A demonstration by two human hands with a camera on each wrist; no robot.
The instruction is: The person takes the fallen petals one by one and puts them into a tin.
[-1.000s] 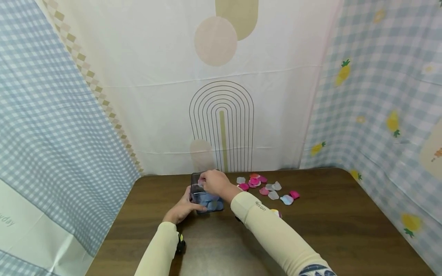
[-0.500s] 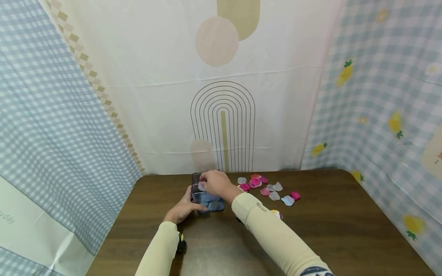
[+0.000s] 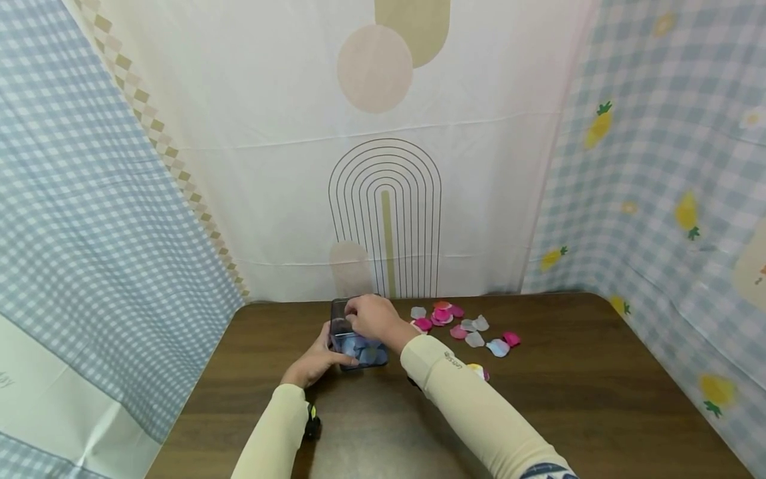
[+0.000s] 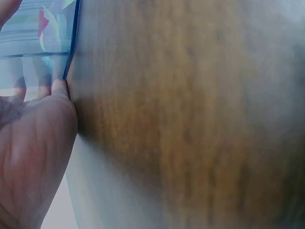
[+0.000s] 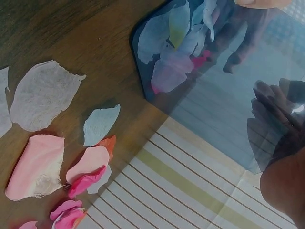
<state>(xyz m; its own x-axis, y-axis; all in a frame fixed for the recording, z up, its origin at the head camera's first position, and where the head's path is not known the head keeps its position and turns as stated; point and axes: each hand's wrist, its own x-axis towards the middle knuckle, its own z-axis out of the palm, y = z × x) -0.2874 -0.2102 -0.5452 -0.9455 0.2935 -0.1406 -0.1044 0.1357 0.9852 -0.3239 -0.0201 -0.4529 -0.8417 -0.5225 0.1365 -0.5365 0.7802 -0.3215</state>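
Note:
My left hand (image 3: 314, 362) holds a clear, bluish box (image 3: 337, 311) at the back of the table, its thumb across the near wall and its other fingers round the left side. In the left wrist view those fingers show through the box wall. Several pale, blue and pink fabric petals (image 5: 171, 71) lie inside the box. My right hand (image 3: 374, 317) is over the box opening with bent fingers, thumb and forefinger close together. No petal shows at its fingertips, but they are partly hidden, so I cannot tell whether it holds one.
Loose fabric petals, pink, white and pale blue (image 3: 498, 347), lie on the brown wooden table (image 3: 574, 399) right of the box. A yellow and white petal (image 3: 479, 370) is beside the right sleeve. A printed cloth (image 3: 269, 199) hangs close behind the table.
The whitish petal pinched in the right fingertips over the box no longer shows there. Both hands and the box stay nearly in place.

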